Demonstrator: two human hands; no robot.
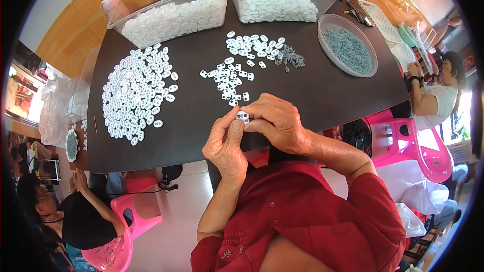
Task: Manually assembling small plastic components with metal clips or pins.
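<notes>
Near the table's front edge, my left hand (228, 146) and my right hand (278, 123) pinch a small white plastic piece with two holes (243, 116) between thumbs and fingertips. Just beyond my fingertips lies a loose group of white two-holed pieces (232, 79). Farther back is a cluster of white oval pieces (253, 45), touching a small heap of thin grey parts (291, 57), too small to make out. On the left spreads a large pile of similar white oval two-holed pieces (132, 93).
Two clear bins (176, 20) (277, 4) full of white pieces stand at the back. A round tub (348, 45) of grey parts sits right. One person (80, 211) sits at lower left, another (438, 90) at right, by pink chairs (418, 146). A pink-white bottle (115, 7) stands back left.
</notes>
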